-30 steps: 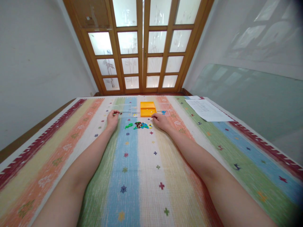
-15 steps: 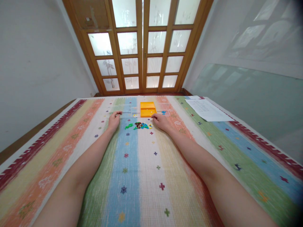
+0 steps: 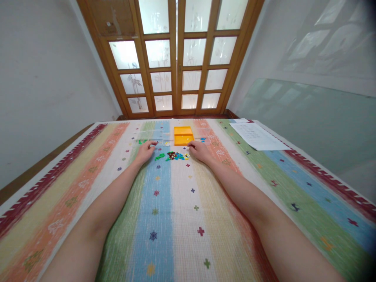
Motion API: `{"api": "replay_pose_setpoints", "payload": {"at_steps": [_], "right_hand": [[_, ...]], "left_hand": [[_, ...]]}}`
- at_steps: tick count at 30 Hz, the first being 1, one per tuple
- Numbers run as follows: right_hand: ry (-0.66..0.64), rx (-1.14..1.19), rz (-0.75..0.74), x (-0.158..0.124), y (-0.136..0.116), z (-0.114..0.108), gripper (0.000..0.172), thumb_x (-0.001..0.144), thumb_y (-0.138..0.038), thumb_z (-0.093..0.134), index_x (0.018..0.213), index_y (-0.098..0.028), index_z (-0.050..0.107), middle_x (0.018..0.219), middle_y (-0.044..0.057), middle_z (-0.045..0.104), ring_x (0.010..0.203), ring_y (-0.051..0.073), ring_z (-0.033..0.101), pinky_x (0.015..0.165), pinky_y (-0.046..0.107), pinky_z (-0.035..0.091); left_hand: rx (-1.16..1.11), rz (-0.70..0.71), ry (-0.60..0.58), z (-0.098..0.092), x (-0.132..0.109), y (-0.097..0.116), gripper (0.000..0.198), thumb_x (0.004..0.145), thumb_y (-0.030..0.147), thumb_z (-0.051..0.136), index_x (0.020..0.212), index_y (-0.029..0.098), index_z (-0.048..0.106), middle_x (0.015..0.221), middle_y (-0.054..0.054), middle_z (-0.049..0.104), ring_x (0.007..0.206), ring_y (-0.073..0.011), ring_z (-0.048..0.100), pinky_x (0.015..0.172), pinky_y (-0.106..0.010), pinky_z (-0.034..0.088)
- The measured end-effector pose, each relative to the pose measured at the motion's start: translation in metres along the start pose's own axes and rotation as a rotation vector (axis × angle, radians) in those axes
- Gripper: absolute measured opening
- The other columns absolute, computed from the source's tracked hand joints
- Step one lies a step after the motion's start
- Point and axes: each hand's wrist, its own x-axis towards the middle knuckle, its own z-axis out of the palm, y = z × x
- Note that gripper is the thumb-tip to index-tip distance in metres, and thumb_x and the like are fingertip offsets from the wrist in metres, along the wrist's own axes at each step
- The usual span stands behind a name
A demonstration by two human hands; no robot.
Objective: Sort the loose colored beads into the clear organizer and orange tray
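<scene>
My left hand [image 3: 146,151] is over the near edge of a clear plastic tray [image 3: 155,134], its fingers curled and thumb close to the index finger. A tiny dark piece [image 3: 158,142] shows by its fingertips; I cannot tell whether it is gripped. Green pieces [image 3: 143,141] and yellow pieces [image 3: 167,143] sit in the tray. My right hand [image 3: 199,150] rests by the near right corner of an open orange box [image 3: 184,139], fingers bent together; what they hold, if anything, is hidden. Between the hands lies a pile of small green, brown, blue and yellow pieces [image 3: 173,156].
Right of the orange box, a clear tray [image 3: 206,133] holds blue pieces [image 3: 203,140]. White paper sheets [image 3: 255,136] lie at the table's far right. A striped cloth [image 3: 158,219] covers the table. Beyond it stand wooden doors with glass panes [image 3: 177,90].
My left hand has shifted right along the clear tray, and green pieces in the tray now show behind it. My right hand has stayed by the orange box.
</scene>
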Motion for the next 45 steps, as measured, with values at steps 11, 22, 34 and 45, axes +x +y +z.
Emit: {"api": "replay_pose_setpoints", "payload": {"at_steps": [11, 22, 34, 45], "right_hand": [[-0.006, 0.010, 0.009, 0.000, -0.001, -0.001, 0.026, 0.090, -0.013, 0.055, 0.103, -0.021, 0.076, 0.103, 0.005, 0.078, 0.095, 0.022, 0.069, 0.087, 0.032, 0.051], [-0.004, 0.005, 0.023, 0.000, -0.003, -0.001, 0.026, 0.090, -0.015, 0.055, 0.102, -0.022, 0.077, 0.101, 0.005, 0.078, 0.093, 0.022, 0.069, 0.086, 0.032, 0.051], [-0.006, 0.005, 0.024, 0.000, -0.002, 0.000, 0.025, 0.090, -0.014, 0.055, 0.101, -0.022, 0.076, 0.101, 0.005, 0.078, 0.092, 0.022, 0.069, 0.085, 0.032, 0.051], [0.004, 0.024, 0.001, 0.000, 0.000, 0.000, 0.027, 0.090, -0.015, 0.055, 0.102, -0.022, 0.077, 0.102, 0.005, 0.078, 0.094, 0.022, 0.070, 0.087, 0.033, 0.052]], "left_hand": [[0.169, 0.303, -0.346, -0.003, -0.007, 0.018, 0.027, 0.079, 0.015, 0.061, 0.098, 0.024, 0.078, 0.100, -0.007, 0.071, 0.100, -0.0260, 0.063, 0.098, -0.043, 0.049], [0.093, 0.278, -0.389, -0.007, -0.006, 0.026, 0.021, 0.083, 0.033, 0.073, 0.102, 0.026, 0.080, 0.099, -0.008, 0.069, 0.097, -0.0258, 0.063, 0.096, -0.042, 0.049], [0.095, 0.272, -0.373, 0.001, -0.010, 0.029, 0.017, 0.083, 0.029, 0.071, 0.097, 0.024, 0.077, 0.097, -0.007, 0.070, 0.096, -0.0251, 0.064, 0.093, -0.041, 0.051], [0.054, 0.244, -0.343, 0.004, -0.011, 0.028, 0.013, 0.079, 0.025, 0.070, 0.092, 0.021, 0.070, 0.092, -0.005, 0.070, 0.085, -0.0224, 0.062, 0.080, -0.037, 0.049]]}}
